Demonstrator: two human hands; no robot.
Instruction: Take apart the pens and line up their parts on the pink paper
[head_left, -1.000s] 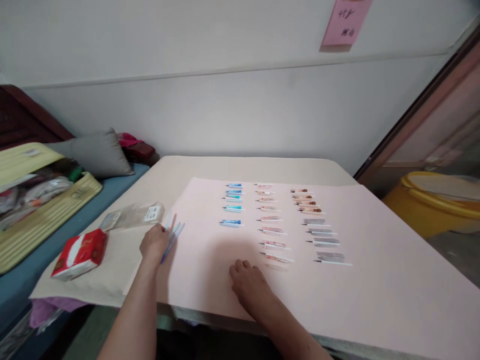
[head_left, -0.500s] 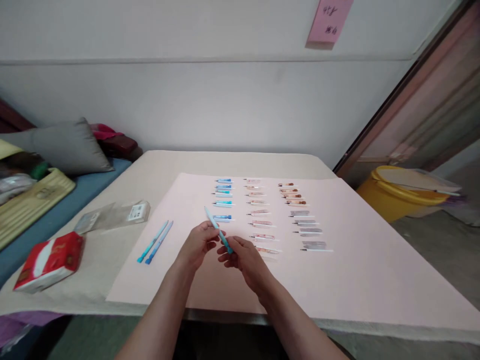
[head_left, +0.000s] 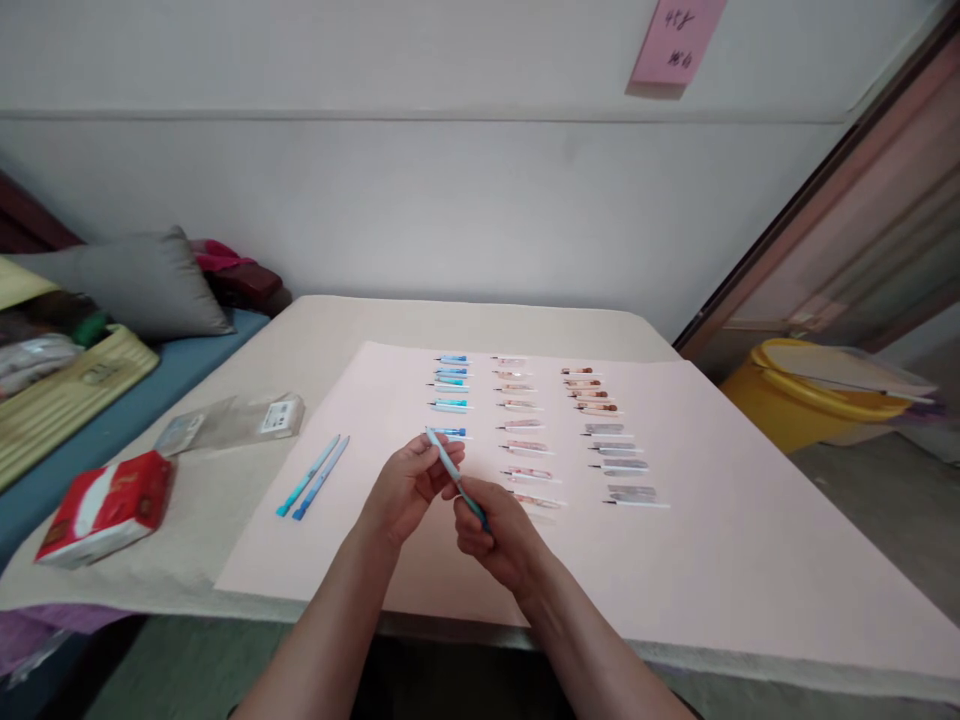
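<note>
Over the front of the pink sheet I hold a light-blue pen (head_left: 444,458) with a teal lower end, slanted with its pale end up and to the left. My left hand (head_left: 409,488) has its thumb and fingers about the pale end. My right hand (head_left: 499,530) is wrapped round the teal end and partly hides it. Just beyond my hands lies a column of blue pen parts (head_left: 451,404). Two more blue pens, a teal one (head_left: 307,477) and a darker blue one (head_left: 322,478), lie side by side to the left.
Pinkish pen parts (head_left: 525,447) and brown and grey ones (head_left: 616,465) lie in columns on the pink sheet (head_left: 720,580). At left are a clear plastic bag (head_left: 244,428) and a red tissue pack (head_left: 112,505). A yellow bucket (head_left: 787,405) stands right of the table.
My right hand has closed round the pen's teal end, and the pen has shifted slightly right and down. The view has turned a little.
</note>
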